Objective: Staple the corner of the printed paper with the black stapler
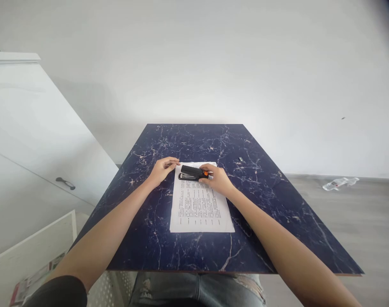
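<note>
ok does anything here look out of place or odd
Crumpled clear plastic lies on the floor near the wall, right of the table, looking like dropped litter. A small dark mark also interrupts the plain wall. The stapler and papers show no obvious damage.

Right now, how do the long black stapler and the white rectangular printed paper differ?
The black stapler is narrow and thick; the white paper is broad and flat. The right hand grips the stapler, while the left hand is at the paper's corner. Both are over the blue marbled tabletop.
</note>
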A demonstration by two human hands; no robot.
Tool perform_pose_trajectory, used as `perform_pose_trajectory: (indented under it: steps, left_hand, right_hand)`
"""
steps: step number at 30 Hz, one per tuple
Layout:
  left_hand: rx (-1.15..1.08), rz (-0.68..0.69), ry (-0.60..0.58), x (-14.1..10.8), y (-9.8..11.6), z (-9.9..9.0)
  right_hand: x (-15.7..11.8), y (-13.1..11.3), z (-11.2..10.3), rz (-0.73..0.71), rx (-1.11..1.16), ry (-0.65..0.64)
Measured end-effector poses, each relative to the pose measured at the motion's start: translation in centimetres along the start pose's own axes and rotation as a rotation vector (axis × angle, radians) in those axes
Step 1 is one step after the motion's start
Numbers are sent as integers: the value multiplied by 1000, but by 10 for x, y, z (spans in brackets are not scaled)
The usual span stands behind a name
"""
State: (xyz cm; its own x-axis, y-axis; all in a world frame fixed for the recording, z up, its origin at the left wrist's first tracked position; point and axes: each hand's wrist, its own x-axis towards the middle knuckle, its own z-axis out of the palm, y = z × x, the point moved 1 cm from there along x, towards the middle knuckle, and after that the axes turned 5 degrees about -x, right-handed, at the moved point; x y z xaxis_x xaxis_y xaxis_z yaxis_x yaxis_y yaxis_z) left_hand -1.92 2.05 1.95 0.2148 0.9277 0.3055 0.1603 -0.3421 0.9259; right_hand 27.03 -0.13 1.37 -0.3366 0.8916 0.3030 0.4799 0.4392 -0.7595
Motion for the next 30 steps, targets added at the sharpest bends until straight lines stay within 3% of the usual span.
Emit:
perform_pose_trajectory:
  steps: [3,7,12,16,21,30]
  left_hand:
    - [15,7,-33,1,-2,1]
    - [210,14,-102,2,-4,5]
    - [385,110,-124,1,-2,10]
    - [377,79,-25,0,-2,9]
    - [449,70,-64,-1,-2,11]
    - [441,74,-65,-1,-1,12]
  right_hand:
    - [-1,2,0,-30,-42,5]
    - [0,-7,3,-127,-152,35]
    - [3,-25,11,-193,-289,-66]
    - [6,-31,6,-155,-353,-157]
    - [6,-30,-6,-92,-410,-224]
    - [9,-33,-18,-99,-492,-355]
